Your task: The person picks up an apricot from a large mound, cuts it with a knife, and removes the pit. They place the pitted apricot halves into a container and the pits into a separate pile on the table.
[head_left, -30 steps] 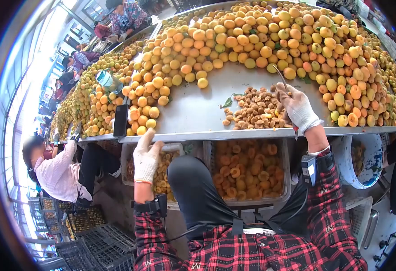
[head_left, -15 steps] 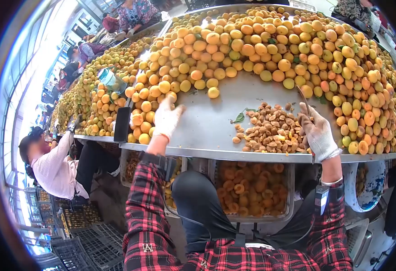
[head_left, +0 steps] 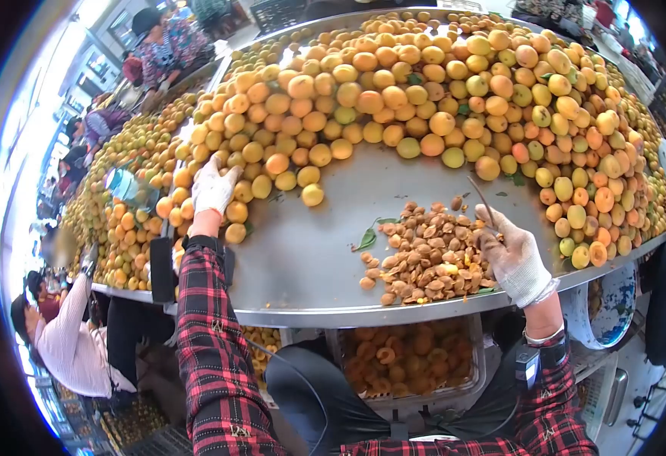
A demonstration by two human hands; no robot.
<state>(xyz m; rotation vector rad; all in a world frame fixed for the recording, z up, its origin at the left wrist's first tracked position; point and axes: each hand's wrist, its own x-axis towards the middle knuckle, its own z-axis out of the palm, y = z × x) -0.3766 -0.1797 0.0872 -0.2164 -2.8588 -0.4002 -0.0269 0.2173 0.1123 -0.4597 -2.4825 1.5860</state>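
My left hand (head_left: 213, 190), in a whitish glove, reaches into the apricots (head_left: 295, 114) at the left of the metal table (head_left: 310, 243). Its fingers touch the fruit, and whether they grip one I cannot make out. My right hand (head_left: 514, 254), gloved and soiled, is closed around a thin curved tool (head_left: 482, 199) whose tip points up and left. That hand is over the right edge of a heap of brown pits (head_left: 432, 254). A green leaf (head_left: 367, 237) lies left of the pits.
Below the table edge stands a crate of opened apricots (head_left: 417, 361). A blue-and-white basin (head_left: 603, 311) is at the right. A phone (head_left: 163, 270) and a clear bottle (head_left: 124, 186) are at the left. Another person (head_left: 74, 334) sits at the far left; others are farther back.
My left hand has moved left and farther into the fruit. The view has shifted, with the table edge lower in it. My right hand still holds the tool near the pits.
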